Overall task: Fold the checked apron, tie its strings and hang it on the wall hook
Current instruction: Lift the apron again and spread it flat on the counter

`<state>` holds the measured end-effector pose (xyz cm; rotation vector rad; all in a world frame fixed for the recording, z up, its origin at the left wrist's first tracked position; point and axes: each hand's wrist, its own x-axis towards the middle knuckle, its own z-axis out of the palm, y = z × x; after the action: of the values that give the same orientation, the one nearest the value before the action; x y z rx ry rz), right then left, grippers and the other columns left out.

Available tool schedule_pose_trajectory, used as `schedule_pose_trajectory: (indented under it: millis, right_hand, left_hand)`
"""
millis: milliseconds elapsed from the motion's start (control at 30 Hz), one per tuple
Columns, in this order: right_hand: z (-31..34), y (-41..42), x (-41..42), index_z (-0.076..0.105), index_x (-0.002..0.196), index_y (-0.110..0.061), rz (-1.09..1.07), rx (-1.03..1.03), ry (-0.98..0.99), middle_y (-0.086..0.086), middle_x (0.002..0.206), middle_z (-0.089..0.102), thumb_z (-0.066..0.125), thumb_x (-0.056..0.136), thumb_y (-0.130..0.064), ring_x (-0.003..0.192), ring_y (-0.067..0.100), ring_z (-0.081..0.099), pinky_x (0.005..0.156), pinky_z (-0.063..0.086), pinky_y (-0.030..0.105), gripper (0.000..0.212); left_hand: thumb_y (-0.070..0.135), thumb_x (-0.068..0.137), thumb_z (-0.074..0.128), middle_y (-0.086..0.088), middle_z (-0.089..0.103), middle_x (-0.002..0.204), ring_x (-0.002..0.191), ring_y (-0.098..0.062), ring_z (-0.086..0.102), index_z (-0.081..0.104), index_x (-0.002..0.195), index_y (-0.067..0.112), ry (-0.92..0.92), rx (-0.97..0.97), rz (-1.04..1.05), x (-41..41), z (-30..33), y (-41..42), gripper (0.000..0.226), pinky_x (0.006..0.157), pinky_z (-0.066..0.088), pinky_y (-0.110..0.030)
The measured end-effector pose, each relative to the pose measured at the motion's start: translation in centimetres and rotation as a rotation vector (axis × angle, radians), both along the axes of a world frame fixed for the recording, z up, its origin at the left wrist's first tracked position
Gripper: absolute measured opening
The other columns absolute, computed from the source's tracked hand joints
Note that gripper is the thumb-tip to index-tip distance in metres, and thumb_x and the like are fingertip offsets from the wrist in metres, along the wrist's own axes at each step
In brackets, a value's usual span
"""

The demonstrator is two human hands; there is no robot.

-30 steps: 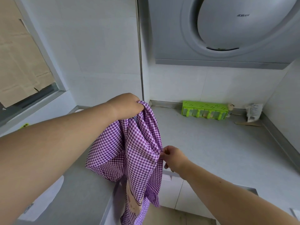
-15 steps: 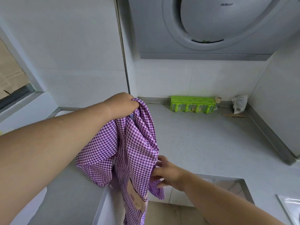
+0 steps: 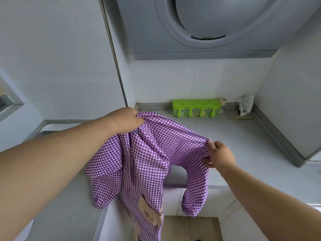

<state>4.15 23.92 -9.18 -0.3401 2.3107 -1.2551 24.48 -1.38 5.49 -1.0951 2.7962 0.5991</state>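
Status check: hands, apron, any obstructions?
Left hand grips apron top; right hand pinches its edge. Apron spread, unfolded, hanging over counter edge. Nothing blocking.

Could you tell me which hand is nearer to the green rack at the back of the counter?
The left hand appears slightly nearer, out to the green rack's left, gripping the apron; the right hand is further forward, pinching it.

Two hands, one apron, one green rack, one packet.

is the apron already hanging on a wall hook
No, the checked apron is held over the counter, gripped by the left hand and right hand.
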Motion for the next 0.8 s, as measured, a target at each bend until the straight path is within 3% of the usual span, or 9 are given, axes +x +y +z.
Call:
schedule_pose_trajectory:
  millis: [133,200,333,400,567,667,800]
  right_hand:
    - [4.7,4.9,-6.2,0.051,0.076,-0.023,0.145,0.286,0.674,-0.001,0.063,0.062,0.041,0.097,-0.069,0.062,0.025,0.061,0.060,0.050,0.035,0.051]
    - [6.3,6.2,-9.5,0.047,0.073,-0.024,0.232,0.377,0.841,-0.002,0.064,0.059,0.043,0.092,-0.075,0.063,0.027,0.057,0.055,0.042,0.034,0.054]
    - [7.7,7.0,-18.3,0.062,0.089,-0.018,0.337,0.547,1.109,0.006,0.072,0.068,0.042,0.088,-0.076,0.065,0.034,0.065,0.054,0.046,0.033,0.061]
    - [7.7,6.5,-22.7,0.065,0.099,-0.020,0.328,0.639,1.182,0.007,0.079,0.073,0.042,0.092,-0.074,0.070,0.033,0.070,0.057,0.051,0.033,0.059]
    - [5.7,3.0,-31.4,0.063,0.117,-0.023,0.113,0.853,0.954,0.011,0.109,0.073,0.038,0.103,-0.055,0.095,0.036,0.071,0.080,0.058,0.045,0.043]
    - [2.0,1.1,-32.7,0.052,0.130,-0.017,0.139,0.868,0.926,0.014,0.126,0.055,0.054,0.096,-0.037,0.109,0.039,0.060,0.085,0.056,0.049,0.040]
    - [-5.9,-2.5,-27.7,0.050,0.136,-0.031,0.665,0.752,0.596,0.004,0.140,0.054,0.049,0.099,-0.049,0.123,0.029,0.058,0.097,0.051,0.045,0.041]
  left_hand:
    - [0.056,0.105,0.044,0.000,0.071,0.099,0.088,-0.016,0.066,0.070,0.102,0.021,-0.017,0.001,-0.063,-3.6,-1.7,0.0,0.044,0.090,0.057,-0.037]
    - [0.062,0.105,0.042,0.002,0.070,0.100,0.089,-0.014,0.066,0.070,0.106,0.024,-0.010,0.012,-0.084,-5.7,-2.3,0.2,0.047,0.090,0.056,-0.034]
    - [0.068,0.102,0.041,0.000,0.072,0.117,0.102,-0.020,0.067,0.070,0.121,0.027,0.013,-0.014,-0.141,-12.4,-4.2,-0.4,0.053,0.099,0.055,-0.038]
    - [0.072,0.099,0.042,0.001,0.072,0.117,0.104,-0.022,0.067,0.068,0.119,0.026,0.029,-0.062,-0.155,-16.2,-5.3,-0.8,0.056,0.098,0.054,-0.040]
    - [0.047,0.100,0.065,0.010,0.066,0.094,0.082,-0.007,0.059,0.067,0.096,0.025,0.070,-0.039,-0.199,-25.0,-8.0,-1.7,0.023,0.066,0.044,-0.027]
    - [0.032,0.099,0.069,0.009,0.072,0.118,0.107,-0.012,0.065,0.070,0.105,0.030,0.044,0.008,-0.195,-27.6,-10.2,-3.5,0.006,0.092,0.052,-0.031]
    - [0.019,0.100,0.064,0.005,0.065,0.136,0.124,-0.016,0.060,0.069,0.119,0.031,-0.012,0.037,-0.155,-28.2,-13.2,-5.0,0.023,0.107,0.045,-0.031]
